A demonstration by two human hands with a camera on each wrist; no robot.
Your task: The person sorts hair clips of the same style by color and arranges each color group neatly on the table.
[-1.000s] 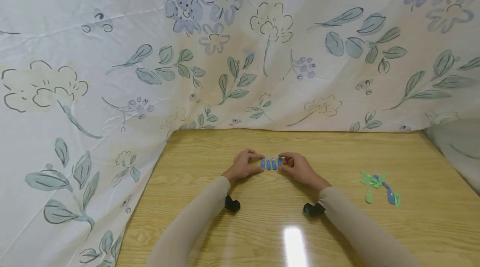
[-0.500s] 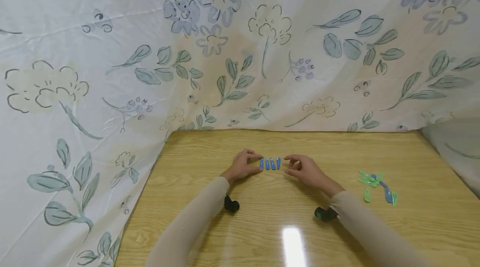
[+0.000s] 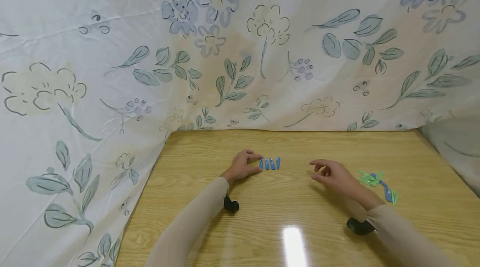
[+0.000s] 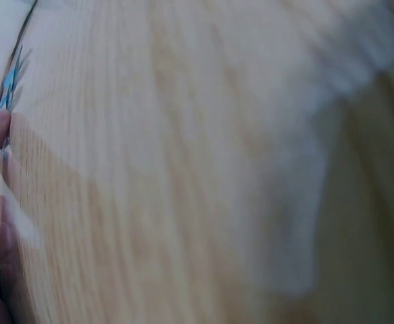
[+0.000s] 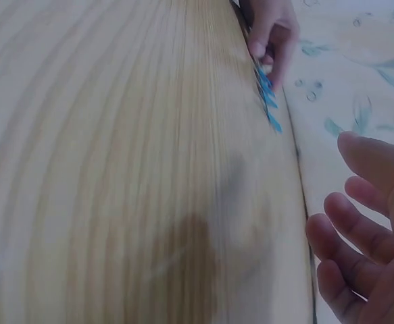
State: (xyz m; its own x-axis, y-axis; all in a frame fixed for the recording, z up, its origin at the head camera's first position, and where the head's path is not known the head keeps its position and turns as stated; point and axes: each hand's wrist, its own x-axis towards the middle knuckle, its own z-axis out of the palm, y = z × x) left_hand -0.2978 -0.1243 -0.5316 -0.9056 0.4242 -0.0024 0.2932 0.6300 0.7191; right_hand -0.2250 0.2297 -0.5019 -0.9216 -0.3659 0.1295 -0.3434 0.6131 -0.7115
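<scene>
- Four blue clips [image 3: 267, 164] near the centre of the frame, side by side on the wooden table [image 3: 202, 146], small gaps between, long axes running roughly up and down the frame.
- Left hand [image 3: 243, 166] just left of that row; thumb and forefinger at opposite ends of the leftmost clip [image 3: 261, 164], apparently pinching lengthwise.
- Right hand [image 3: 333, 176] right of centre, well apart from the row; fingers loosely bent, thumb apart, nothing held, fingertips pointing left toward the blue clips.
- Main relation: right hand between the blue row and the green clips [image 3: 369, 179] at the right of the frame, much closer to the green pile, with that pile behind the knuckles rather than ahead of the fingertips.
- Green clips overlapping at mixed slants; left hand far off, right hand clearly nearer.
- Curved blue piece [image 3: 388, 192] stretching from the pile toward the lower right, exact kind hard to tell; one more green clip [image 3: 394, 197] beside the lower end.
- Flowered cloth [image 3: 232, 111] across the upper frame, beyond the table.
</scene>
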